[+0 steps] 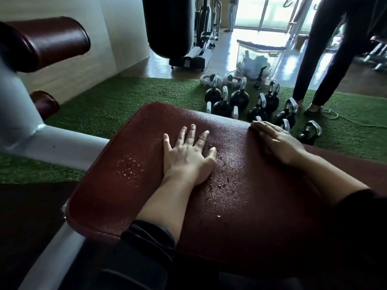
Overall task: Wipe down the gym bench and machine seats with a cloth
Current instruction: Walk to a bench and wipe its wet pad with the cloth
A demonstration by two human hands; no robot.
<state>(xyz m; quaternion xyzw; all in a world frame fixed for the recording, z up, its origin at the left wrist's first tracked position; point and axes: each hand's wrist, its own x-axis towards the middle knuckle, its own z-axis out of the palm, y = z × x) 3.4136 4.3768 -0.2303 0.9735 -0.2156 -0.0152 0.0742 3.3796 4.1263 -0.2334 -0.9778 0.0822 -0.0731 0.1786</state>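
Note:
A dark red padded machine seat (129, 185) fills the middle of the view, with water droplets scattered across it. My left hand (187, 155) lies flat on the pad, fingers spread and straight. My right hand (276, 139) rests on the pad's far right edge, fingers extended together. No cloth is in sight in either hand or on the seat.
The machine's grey frame (52, 143) and red roller pads (46, 42) stand at left. Several black kettlebells (239, 97) sit on green turf beyond the seat. A person's legs (326, 55) stand at right. A punching bag (169, 26) and a clear bin (258, 59) are further back.

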